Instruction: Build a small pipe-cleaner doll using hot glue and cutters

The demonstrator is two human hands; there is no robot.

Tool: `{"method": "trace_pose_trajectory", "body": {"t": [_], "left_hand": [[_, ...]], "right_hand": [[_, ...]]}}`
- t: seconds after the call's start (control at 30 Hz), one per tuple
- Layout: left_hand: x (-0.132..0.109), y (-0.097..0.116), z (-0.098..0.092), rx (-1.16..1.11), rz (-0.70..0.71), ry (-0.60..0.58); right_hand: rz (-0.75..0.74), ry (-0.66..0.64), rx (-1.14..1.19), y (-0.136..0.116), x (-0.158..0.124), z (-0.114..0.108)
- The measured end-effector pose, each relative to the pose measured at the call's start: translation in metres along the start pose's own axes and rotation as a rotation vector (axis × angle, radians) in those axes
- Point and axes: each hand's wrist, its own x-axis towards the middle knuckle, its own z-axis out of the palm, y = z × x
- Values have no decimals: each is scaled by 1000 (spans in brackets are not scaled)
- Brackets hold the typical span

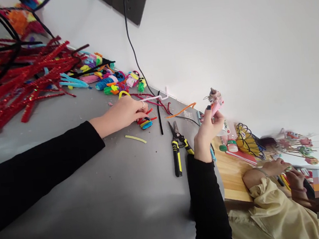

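Note:
My left hand (127, 113), wearing a ring, is closed with its fingertips on a small bundle of red, yellow, blue and black pipe cleaners (146, 124), just at the grey table surface. In my right hand (208, 131), raised at the table's right side, is a pink hot glue gun (217, 104) with its dirty nozzle pointing up. Between the hands lie black and yellow pliers (176, 158) with their jaws spread. A black pipe cleaner (160, 119), an orange one (180, 111) and a short pale yellow piece (135, 138) rest near my left hand.
Red tinsel pipe cleaners (34, 78) pile up at the left. Several small colourful pipe-cleaner figures (111, 80) line the wall. A black cable (132, 42) runs down from a power strip (131, 3). At right, a co-worker's sleeve (272, 202) is beside a wooden table (232, 176).

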Motion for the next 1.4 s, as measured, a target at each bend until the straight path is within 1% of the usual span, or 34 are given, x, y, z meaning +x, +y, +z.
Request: {"method": "trace_pose_trajectory", "body": {"t": [0.07, 0.13, 0.27, 0.33, 0.5, 0.7, 0.83, 1.07, 1.2, 1.4], "left_hand": [[0, 1, 0, 1, 6, 2], [-1, 1, 0, 3, 14, 8], [0, 1, -1, 7, -1, 23], [0, 0, -2, 13, -20, 34], [1, 1, -2, 28, -23, 82], [0, 1, -2, 9, -36, 90], [0, 0, -2, 4, -34, 96], [0, 0, -2, 9, -35, 89], [0, 1, -3, 11, -15, 74], [0, 3, -3, 23, -7, 78]], "right_hand": [[13, 7, 31, 2, 1, 1], [10, -21, 39, 1, 0, 2], [-92, -102, -10, -7, -6, 1], [-160, -170, -53, -13, -10, 1], [-294, -395, -173, -24, -24, 4], [-419, -554, -158, -26, -31, 7], [-477, -640, -203, -27, -32, 6], [-512, -709, -221, -26, -35, 8], [-542, -705, -165, -23, -36, 9], [-552, -695, -172, -20, -36, 10]]}}
